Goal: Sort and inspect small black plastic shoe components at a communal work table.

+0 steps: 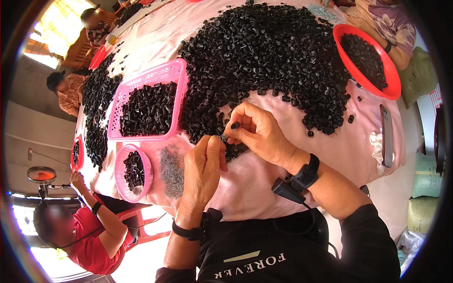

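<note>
My right hand (262, 134) is closed in a pinch with a small black plastic piece (235, 125) at its fingers. Close beside it, my left hand (203, 162) has its fingers pressed together; whatever they hold is hidden. Both hands are over the near edge of a large heap of black plastic pieces (264, 52) on a pink cloth (269, 186). Left of my left hand lies a pile of small silvery metal pieces (171, 172). A round pink basket (120, 181) and a rectangular pink basket (179, 108), both holding black pieces, stand farther left.
At the far right a red bowl (395, 89) holds more black pieces. A phone (387, 137) and a crumpled white tissue (376, 147) lie along the right edge. Another person in a red shirt (96, 238) sits at the left; others sit around the table.
</note>
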The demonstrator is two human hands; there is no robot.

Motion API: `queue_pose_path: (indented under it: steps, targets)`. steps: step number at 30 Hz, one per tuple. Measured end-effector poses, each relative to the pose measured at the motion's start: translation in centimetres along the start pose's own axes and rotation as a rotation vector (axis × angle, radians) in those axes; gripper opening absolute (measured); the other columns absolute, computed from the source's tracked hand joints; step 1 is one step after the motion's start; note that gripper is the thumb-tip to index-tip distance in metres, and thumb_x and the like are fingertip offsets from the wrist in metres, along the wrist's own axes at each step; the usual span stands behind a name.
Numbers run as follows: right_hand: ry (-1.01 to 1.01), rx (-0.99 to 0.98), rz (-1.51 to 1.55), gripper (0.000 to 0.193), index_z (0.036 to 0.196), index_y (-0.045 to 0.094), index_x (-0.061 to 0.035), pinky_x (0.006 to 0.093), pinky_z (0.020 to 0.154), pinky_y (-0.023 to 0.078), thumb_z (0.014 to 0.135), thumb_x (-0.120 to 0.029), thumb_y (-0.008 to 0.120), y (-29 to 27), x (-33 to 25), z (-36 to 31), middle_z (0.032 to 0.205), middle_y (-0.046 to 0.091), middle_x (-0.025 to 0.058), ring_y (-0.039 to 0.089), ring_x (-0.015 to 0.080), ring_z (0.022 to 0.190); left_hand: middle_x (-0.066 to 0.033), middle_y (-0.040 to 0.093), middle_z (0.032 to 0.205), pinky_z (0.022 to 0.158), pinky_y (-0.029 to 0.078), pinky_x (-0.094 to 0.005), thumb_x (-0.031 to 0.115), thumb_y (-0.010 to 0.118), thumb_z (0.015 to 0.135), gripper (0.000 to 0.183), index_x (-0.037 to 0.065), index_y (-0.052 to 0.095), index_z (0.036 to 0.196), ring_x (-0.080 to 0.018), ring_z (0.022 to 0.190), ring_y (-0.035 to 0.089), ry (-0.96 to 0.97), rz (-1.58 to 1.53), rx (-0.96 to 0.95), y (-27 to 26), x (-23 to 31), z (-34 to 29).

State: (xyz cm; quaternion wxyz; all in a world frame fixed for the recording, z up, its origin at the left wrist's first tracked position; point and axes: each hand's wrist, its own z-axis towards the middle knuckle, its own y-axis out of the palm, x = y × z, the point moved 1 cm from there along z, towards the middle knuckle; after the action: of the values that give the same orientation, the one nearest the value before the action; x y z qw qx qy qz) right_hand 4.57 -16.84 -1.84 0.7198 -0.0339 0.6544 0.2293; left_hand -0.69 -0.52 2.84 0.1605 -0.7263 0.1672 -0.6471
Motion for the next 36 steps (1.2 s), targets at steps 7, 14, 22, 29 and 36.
queue_pose_path:
  steps: [7,14,22,29,36]
  targets:
    - [0.001,0.007,0.013,0.017,0.102,0.056,-0.0023,0.0229,0.067,0.057,0.094,0.001,0.070,-0.3,0.5,0.2,0.086,0.059,-0.0001,0.063,0.0059,0.077,-0.0052,0.065,0.078,0.062,0.051,-0.0273,-0.002,0.064,0.094,0.011,-0.001,0.062,0.104,-0.0117,0.066,0.063,0.333,0.141,0.183,1.0,-0.9,0.1]
    - [0.113,-0.002,0.086,0.015,0.102,0.055,-0.0024,0.0228,0.064,0.055,0.095,-0.001,0.069,0.0,-0.2,0.3,0.081,0.062,0.0014,0.063,0.0072,0.072,-0.0156,0.063,0.086,0.062,0.052,-0.0385,-0.001,0.066,0.092,0.015,0.000,0.060,0.106,-0.0300,0.070,0.066,0.544,0.355,0.181,0.8,-0.4,0.0]
    - [0.115,-0.048,0.050,0.015,0.102,0.055,-0.0024,0.0231,0.063,0.054,0.095,0.000,0.068,0.0,0.2,0.1,0.079,0.062,0.0007,0.062,0.0067,0.071,-0.0182,0.063,0.087,0.061,0.051,-0.0422,-0.002,0.062,0.094,0.010,0.000,0.060,0.103,-0.0364,0.073,0.066,0.510,0.414,0.195,0.8,-0.8,0.1]
    - [0.116,-0.108,-0.021,0.014,0.100,0.055,-0.0017,0.0233,0.062,0.052,0.095,0.000,0.068,0.2,0.3,0.0,0.076,0.061,-0.0001,0.062,0.0061,0.069,-0.0153,0.065,0.074,0.061,0.051,-0.0401,0.000,0.060,0.096,0.003,0.000,0.062,0.099,-0.0317,0.067,0.067,0.292,0.260,0.118,0.3,-0.6,0.1]
    - [0.111,-0.117,-0.058,0.014,0.100,0.056,-0.0013,0.0247,0.061,0.053,0.095,-0.001,0.069,0.1,0.6,0.0,0.072,0.062,0.0012,0.063,0.0076,0.067,-0.0128,0.069,0.077,0.063,0.053,-0.0320,0.003,0.065,0.094,0.007,-0.002,0.061,0.097,-0.0214,0.070,0.070,0.275,0.105,0.032,0.2,-1.4,0.1]
